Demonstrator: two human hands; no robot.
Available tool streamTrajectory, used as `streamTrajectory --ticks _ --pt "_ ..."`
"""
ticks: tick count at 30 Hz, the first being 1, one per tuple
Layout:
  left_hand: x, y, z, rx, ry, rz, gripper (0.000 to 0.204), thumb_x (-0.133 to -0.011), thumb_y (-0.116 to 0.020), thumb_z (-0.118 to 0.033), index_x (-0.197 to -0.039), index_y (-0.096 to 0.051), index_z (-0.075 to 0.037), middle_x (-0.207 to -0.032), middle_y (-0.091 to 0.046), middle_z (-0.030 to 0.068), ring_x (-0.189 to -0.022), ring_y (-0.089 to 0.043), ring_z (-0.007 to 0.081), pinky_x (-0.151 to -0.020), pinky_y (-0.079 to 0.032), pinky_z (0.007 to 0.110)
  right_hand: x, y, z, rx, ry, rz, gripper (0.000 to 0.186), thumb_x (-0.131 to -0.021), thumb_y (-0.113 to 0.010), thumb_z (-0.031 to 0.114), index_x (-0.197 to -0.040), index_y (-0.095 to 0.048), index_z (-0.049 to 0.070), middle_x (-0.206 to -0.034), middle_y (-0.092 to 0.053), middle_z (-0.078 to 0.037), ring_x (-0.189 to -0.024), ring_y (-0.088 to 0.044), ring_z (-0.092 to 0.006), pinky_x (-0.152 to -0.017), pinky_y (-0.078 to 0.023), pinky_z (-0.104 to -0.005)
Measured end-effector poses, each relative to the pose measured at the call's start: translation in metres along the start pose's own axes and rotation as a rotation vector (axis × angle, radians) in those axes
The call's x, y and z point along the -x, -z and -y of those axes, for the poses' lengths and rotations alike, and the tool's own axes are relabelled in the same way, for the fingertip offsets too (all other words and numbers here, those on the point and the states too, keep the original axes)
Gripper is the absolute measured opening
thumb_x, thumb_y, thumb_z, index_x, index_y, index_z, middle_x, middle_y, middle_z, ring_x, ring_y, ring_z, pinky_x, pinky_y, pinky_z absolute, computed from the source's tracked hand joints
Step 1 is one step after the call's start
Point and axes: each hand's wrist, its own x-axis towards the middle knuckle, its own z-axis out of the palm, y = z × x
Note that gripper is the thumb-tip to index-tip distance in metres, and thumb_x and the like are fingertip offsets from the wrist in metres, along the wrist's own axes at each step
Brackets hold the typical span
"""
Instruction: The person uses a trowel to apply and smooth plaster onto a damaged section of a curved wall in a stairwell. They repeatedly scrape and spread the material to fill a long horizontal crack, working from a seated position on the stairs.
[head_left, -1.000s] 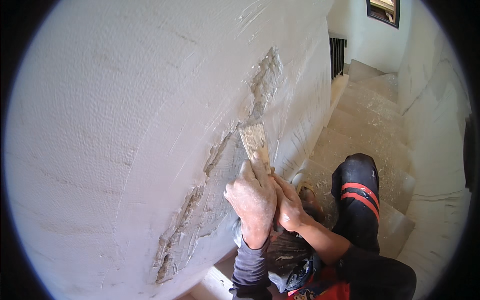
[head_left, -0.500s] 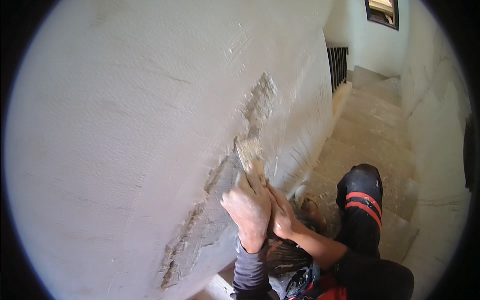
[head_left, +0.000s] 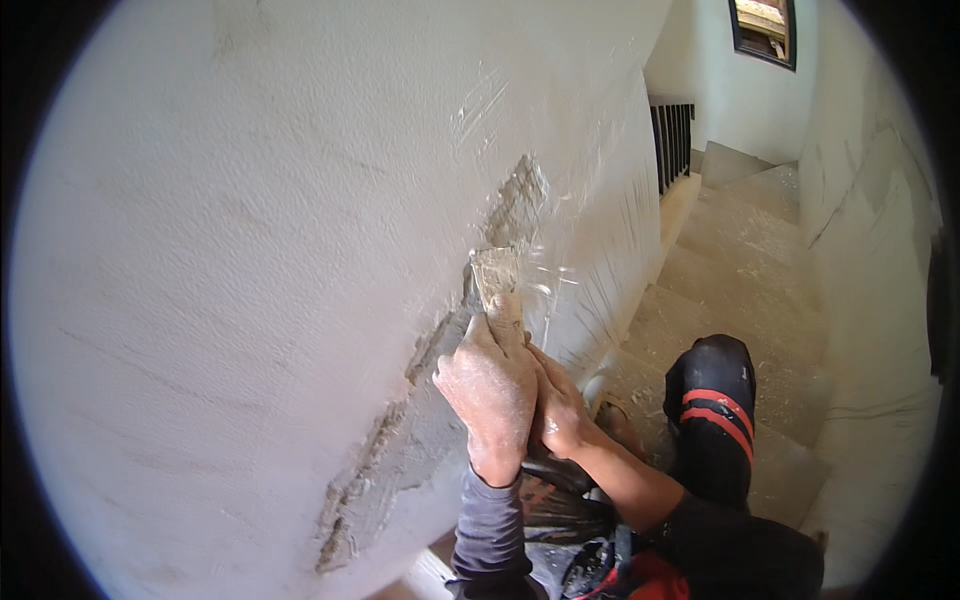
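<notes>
Both of my hands are closed together around a dusty putty knife (head_left: 494, 269), its flat blade pointing up against the white wall. My left hand (head_left: 488, 388), coated in pale dust, wraps the handle with a finger stretched along the blade's base. Tucked against it from the right, my right hand (head_left: 560, 408) grips lower down; its fingers are partly hidden. The blade's edge touches a rough chipped groove (head_left: 518, 200) that slants across the wall. Grey filler (head_left: 400, 470) lies in the groove's lower stretch, beside a ragged left edge.
Dust-speckled steps (head_left: 740, 250) run up along the right, beside my bent knee (head_left: 715, 390). A black railing (head_left: 672, 140) stands at the far end of the wall, and a small dark-framed window (head_left: 765, 28) is beyond. A scuffed wall (head_left: 875, 250) bounds the right side.
The putty knife's blade has slid a little up the groove, with both hands moving along with it. The view has shifted slightly.
</notes>
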Motion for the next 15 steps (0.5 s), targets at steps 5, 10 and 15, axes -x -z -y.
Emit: streamTrajectory --ticks 5,10,15 --pt "0.025 0.002 0.013 -0.128 0.043 0.015 0.037 -0.090 -0.052 -0.021 -0.065 -0.058 0.005 -0.055 -0.051 0.0249 -0.049 -0.055 0.0398 -0.046 -0.040 0.042 0.019 0.006 -0.033 -0.126 -0.178 0.006 0.037 -0.102 -0.032 0.023 -0.127 -0.044 -0.003 -0.107 -0.057 -0.010 -0.095 -0.051 -0.0101 -0.085 -0.042 -0.0254" --pt "0.023 -0.008 0.014 -0.068 0.052 0.027 0.038 -0.090 -0.052 -0.021 -0.062 -0.057 0.005 -0.054 -0.050 0.0243 -0.047 -0.053 0.0392 -0.045 -0.038 0.041 0.023 0.012 -0.037 -0.260 -0.315 -0.037 0.035 -0.103 -0.030 0.024 -0.122 -0.046 0.000 -0.087 -0.058 -0.005 -0.068 -0.053 -0.0060 -0.058 -0.045 -0.0207" --pt "0.017 0.005 0.008 -0.136 0.057 0.011 0.039 -0.090 -0.052 -0.023 -0.062 -0.057 0.002 -0.055 -0.052 0.0239 -0.051 -0.056 0.0400 -0.046 -0.040 0.042 0.012 -0.009 -0.028 -0.262 -0.202 -0.076 0.037 -0.102 -0.030 0.024 -0.126 -0.043 -0.002 -0.101 -0.059 -0.010 -0.086 -0.056 -0.0104 -0.074 -0.047 -0.0237"
